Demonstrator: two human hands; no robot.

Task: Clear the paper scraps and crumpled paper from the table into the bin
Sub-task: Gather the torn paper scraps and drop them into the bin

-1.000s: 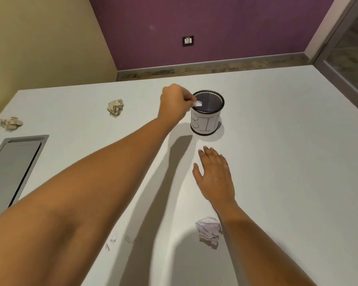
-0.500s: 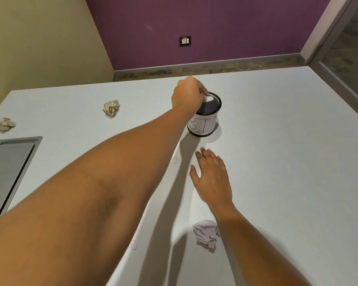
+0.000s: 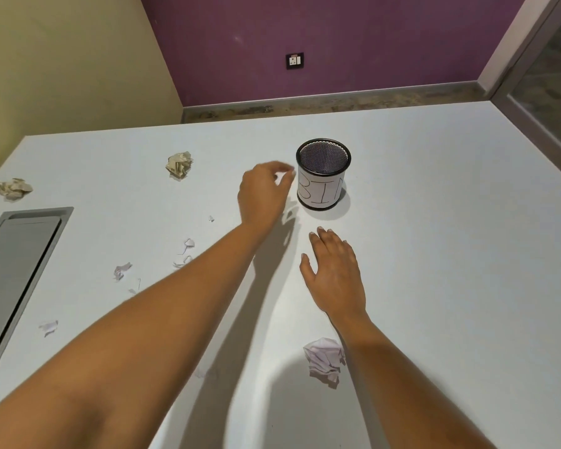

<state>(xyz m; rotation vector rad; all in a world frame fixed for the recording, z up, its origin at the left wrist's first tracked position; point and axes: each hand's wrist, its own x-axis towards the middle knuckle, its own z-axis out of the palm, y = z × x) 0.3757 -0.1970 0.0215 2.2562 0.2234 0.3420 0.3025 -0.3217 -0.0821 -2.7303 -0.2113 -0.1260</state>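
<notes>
A black mesh bin (image 3: 323, 176) with a white label stands upright at the middle of the white table (image 3: 450, 238). My left hand (image 3: 263, 194) hovers just left of the bin, fingers loosely apart and holding nothing. My right hand (image 3: 336, 273) lies flat on the table in front of the bin, fingers spread. A crumpled white paper ball (image 3: 324, 358) sits beside my right wrist. Two crumpled tan paper balls lie farther left, one (image 3: 179, 164) nearer the bin and one (image 3: 13, 188) by the table's left edge. Several small white scraps (image 3: 122, 270) are scattered left of my left forearm.
A grey recessed hatch (image 3: 17, 270) is set into the table at the left. Beyond the table's far edge stand a purple wall with a socket (image 3: 294, 61) and a yellow wall at the left. A glass partition frame (image 3: 531, 92) runs along the right.
My left hand was over the bin's rim pinching a white scrap; it has pulled back to the left and lower, and the scrap is gone from its fingers. My right hand stays flat.
</notes>
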